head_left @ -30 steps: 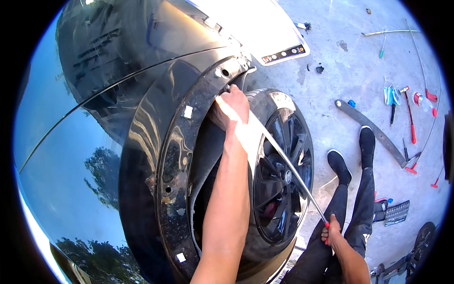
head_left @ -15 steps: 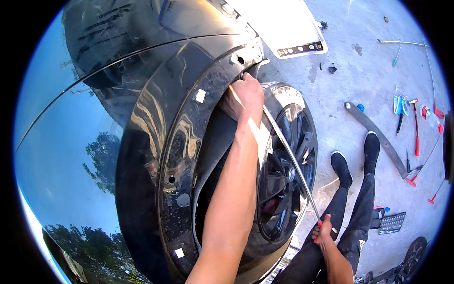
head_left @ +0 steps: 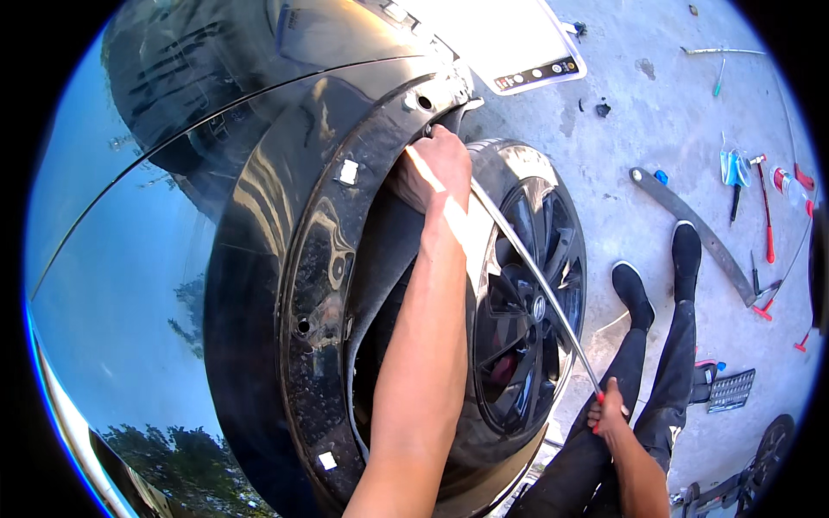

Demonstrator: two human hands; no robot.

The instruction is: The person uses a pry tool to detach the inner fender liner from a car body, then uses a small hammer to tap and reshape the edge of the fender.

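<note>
A metal rod is slanted across a wheel, its red handle gripped by the closed right hand and swung slightly outward since half a second ago. The left hand is kept curled at the wheel arch; its hold cannot be told.

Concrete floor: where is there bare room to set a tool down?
Free: between the wheel and grey strip, above the left shoe; also between the dark fragment and green-handled tool. Crowded: right of the strip, with blue mask, red-handled hammer and bottle.
</note>
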